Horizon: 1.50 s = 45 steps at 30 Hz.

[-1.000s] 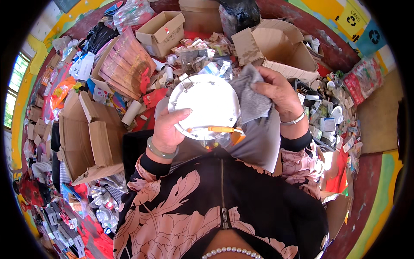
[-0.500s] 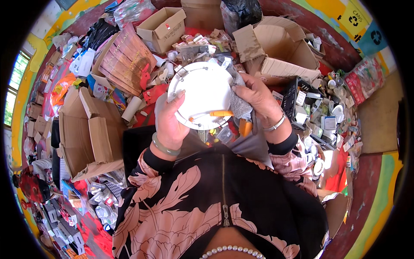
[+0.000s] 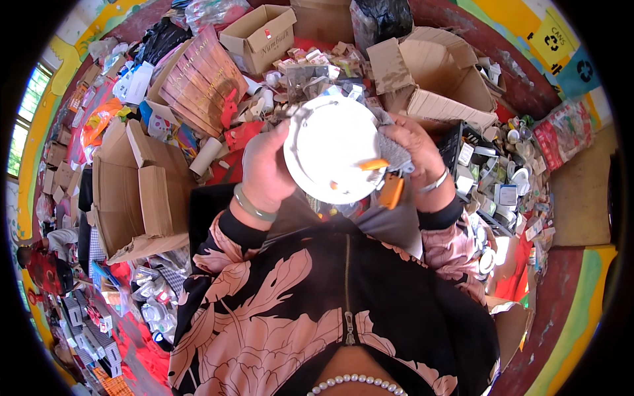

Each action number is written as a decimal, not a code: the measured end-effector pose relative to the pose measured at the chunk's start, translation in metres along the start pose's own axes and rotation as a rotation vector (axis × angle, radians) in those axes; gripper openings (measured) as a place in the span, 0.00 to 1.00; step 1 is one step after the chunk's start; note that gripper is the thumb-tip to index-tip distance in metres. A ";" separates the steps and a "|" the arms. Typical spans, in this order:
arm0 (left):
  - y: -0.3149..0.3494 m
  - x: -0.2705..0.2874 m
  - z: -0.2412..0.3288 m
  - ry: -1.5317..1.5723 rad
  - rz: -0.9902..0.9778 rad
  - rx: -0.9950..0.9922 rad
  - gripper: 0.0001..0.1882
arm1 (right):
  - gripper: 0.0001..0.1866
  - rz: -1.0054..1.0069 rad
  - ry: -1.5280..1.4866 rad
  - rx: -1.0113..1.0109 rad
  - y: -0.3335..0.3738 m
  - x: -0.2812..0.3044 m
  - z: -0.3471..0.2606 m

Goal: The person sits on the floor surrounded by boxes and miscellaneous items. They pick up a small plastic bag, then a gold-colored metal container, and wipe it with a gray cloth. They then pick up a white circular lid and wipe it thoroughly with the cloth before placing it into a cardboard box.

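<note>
Before my chest is a round white ceiling light point(image 3: 330, 145), a flat disc with a raised rim; spring clips showed at its edge a moment ago. Its left edge is gripped by my left hand point(image 3: 267, 168), whose fingertips are partly hidden by the disc. My right hand point(image 3: 419, 148) is closed on a grey cloth point(image 3: 394, 153) pressed to the light's right edge. An orange strip point(image 3: 374, 164) shows over the disc's lower right. Below the cloth hangs an orange block-like piece point(image 3: 391, 191); what it is attached to I cannot tell.
Open cardboard boxes stand at the left point(image 3: 155, 191), the far middle point(image 3: 257, 39) and the far right point(image 3: 436, 72). A black plastic crate point(image 3: 451, 148) holds small boxes. Mixed scrap point(image 3: 508, 175) covers the right side. Another person point(image 3: 47, 270) in red is at the far left.
The light has shifted right and turned between my hands. My left thumb has moved off its face to the edge. The cloth and the orange piece have moved right with it.
</note>
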<state>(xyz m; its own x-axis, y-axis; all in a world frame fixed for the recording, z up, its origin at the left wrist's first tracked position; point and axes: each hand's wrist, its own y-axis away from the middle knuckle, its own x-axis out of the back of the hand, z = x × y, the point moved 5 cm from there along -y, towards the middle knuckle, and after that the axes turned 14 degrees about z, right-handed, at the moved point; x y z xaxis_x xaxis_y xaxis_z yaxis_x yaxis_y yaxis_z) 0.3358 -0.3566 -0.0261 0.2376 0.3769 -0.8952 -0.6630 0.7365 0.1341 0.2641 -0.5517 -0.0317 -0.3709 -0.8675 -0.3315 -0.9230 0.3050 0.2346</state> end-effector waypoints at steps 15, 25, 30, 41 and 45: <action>-0.023 0.045 0.000 0.004 0.273 -0.004 0.20 | 0.11 0.497 -0.279 0.575 0.002 0.054 -0.068; -0.031 0.024 0.000 0.173 0.252 -0.197 0.18 | 0.17 0.514 0.836 1.044 0.031 -0.033 0.005; -0.029 0.014 0.002 0.167 0.252 -0.300 0.20 | 0.21 0.463 0.920 1.126 0.050 -0.056 0.009; -0.019 0.005 0.005 0.056 0.272 -0.436 0.19 | 0.20 0.160 1.202 1.451 0.067 -0.097 0.011; -0.018 -0.002 0.011 0.137 0.197 -0.420 0.18 | 0.20 0.269 1.287 1.475 0.059 -0.077 0.000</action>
<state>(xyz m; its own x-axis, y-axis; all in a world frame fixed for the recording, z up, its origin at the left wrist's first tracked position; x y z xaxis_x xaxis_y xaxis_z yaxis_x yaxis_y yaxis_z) 0.3552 -0.3649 -0.0218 0.0021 0.3883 -0.9215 -0.9221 0.3574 0.1485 0.2379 -0.4672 0.0074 -0.8364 -0.2668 0.4789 -0.4700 -0.1005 -0.8769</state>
